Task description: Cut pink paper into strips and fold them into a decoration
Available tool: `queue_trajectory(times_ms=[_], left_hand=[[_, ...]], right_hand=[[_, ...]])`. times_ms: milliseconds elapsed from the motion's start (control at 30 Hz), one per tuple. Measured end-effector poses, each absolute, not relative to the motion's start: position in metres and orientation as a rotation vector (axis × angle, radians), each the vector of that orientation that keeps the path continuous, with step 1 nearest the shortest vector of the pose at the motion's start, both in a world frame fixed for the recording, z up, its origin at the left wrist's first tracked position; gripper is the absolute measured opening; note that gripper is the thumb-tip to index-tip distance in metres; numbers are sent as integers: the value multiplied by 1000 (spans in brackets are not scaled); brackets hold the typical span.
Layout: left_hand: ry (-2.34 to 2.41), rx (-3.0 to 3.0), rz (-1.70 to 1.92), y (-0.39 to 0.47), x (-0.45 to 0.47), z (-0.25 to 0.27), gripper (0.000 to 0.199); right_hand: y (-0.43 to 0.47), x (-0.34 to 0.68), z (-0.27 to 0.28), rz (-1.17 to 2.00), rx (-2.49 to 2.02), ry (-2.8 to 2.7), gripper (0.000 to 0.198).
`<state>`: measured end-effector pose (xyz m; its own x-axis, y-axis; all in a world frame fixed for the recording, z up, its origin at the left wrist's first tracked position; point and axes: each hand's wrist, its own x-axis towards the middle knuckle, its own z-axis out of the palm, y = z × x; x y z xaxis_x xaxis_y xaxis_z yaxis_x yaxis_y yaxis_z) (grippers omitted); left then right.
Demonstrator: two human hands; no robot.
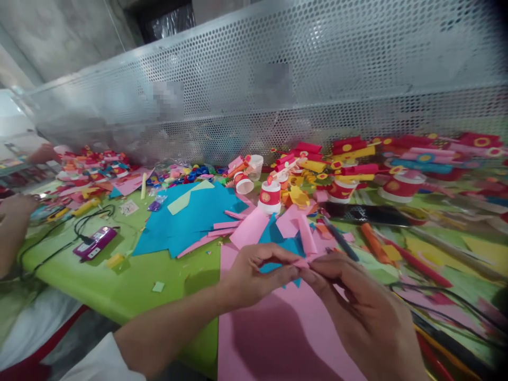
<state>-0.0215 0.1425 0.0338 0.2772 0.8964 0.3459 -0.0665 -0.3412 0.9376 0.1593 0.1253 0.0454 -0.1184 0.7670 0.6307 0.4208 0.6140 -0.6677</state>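
Note:
My left hand (257, 275) and my right hand (349, 291) meet over a large pink sheet (254, 338). Between both sets of fingertips they pinch a small piece of pink paper (304, 262), mostly covered by the fingers. Just beyond lie blue paper (273, 233) and cut pink pieces (250, 227), with a rolled pink strip (307, 235) close to my right hand. A small red and white paper cup (270, 197) stands upright behind them.
A blue paper stack (190, 217) lies left of centre, and a purple device (95, 243) with a black cable sits farther left. Decorated cups (342, 188) line the perforated metal panel (254, 79). Tools and scraps crowd the right. Another person's hand (16, 211) is at far left.

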Motion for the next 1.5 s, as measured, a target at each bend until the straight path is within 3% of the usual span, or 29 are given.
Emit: queue_trajectory(times_ms=[300, 800, 933, 1200, 1333, 1500], left_hand=[[805, 1519, 1205, 139, -24, 35, 19], [853, 1729, 1318, 137, -29, 34, 10], [823, 1681, 1324, 134, -30, 35, 9], [779, 1808, 1239, 127, -32, 36, 25], [825, 1880, 1194, 131, -25, 36, 8], [758, 1944, 1123, 133, -15, 31, 7]], right_hand=[[124, 155, 50, 564, -1012, -1737, 20], [121, 147, 51, 549, -960, -1678, 13], [118, 145, 53, 648, -996, -1639, 19], [96, 152, 56, 666, -1031, -1618, 16], [93, 162, 47, 605, -1066, -1609, 15], [90, 182, 41, 634, -1126, -1742, 10]])
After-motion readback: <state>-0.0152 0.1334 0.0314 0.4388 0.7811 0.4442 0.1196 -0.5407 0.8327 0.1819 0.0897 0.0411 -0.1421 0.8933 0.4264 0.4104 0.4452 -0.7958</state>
